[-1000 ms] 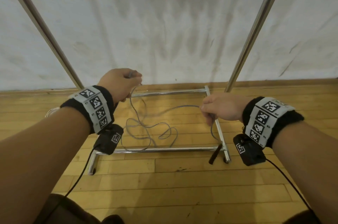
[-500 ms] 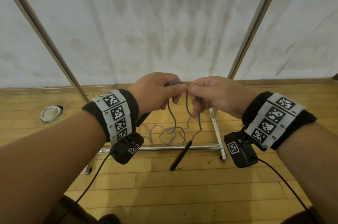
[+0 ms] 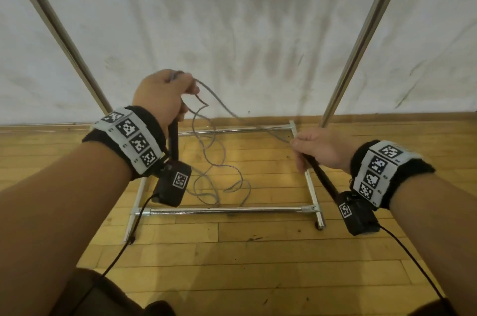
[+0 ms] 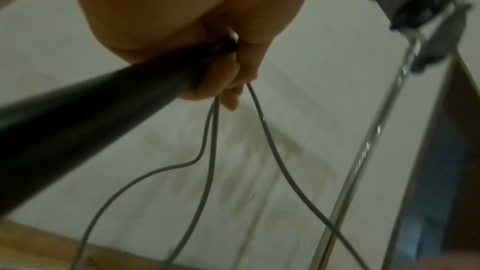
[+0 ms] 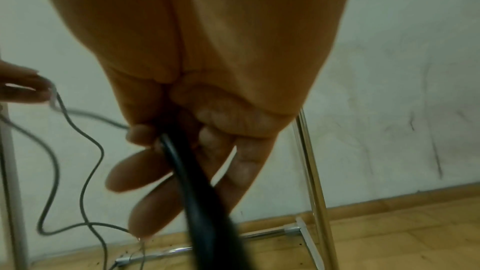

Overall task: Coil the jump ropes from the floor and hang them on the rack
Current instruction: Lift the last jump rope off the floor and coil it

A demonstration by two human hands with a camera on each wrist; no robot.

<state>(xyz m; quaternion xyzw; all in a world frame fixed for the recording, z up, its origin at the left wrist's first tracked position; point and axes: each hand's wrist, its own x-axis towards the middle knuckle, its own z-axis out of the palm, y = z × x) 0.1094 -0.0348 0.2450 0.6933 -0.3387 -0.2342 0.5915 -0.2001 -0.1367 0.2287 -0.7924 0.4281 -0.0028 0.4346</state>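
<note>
- While you stand before the rack point(image 3: 227, 210), your left hand point(image 3: 161, 95) is closed round one black handle point(image 3: 173, 141) of the jump rope point(image 3: 206, 135) and the gathered turns of grey cord, and your right hand point(image 3: 318, 146) is curled round the other black handle point(image 3: 322, 176), with its lower fingers point(image 5: 135, 174) looser beneath it.
- Between the two grips a single run of cord stretches almost taut; below the left grip several loops hang down, and the lowest slack appears to trail onto the wooden floor point(image 3: 232, 264) inside the rack's base frame.
- Judged from how it drapes, the cord is thin, light and springy: it holds kinks and curls, so loops will likely want to spring open unless you pin each one under the left thumb.
- Its smooth coating looks slippery, so a loose pinch may let turns slide out; the handles, rigid and thicker, are the sure places to hold.
- Take the cord close beside the left grip for each new loop, not far out, where it would whip and tangle.
- Beware the trailing slack catching on the base bars beneath your grips as you draw it up.
- Coiling looks partly done; nothing of this rope hangs on the rack yet, and its top rail is out of view.
</note>
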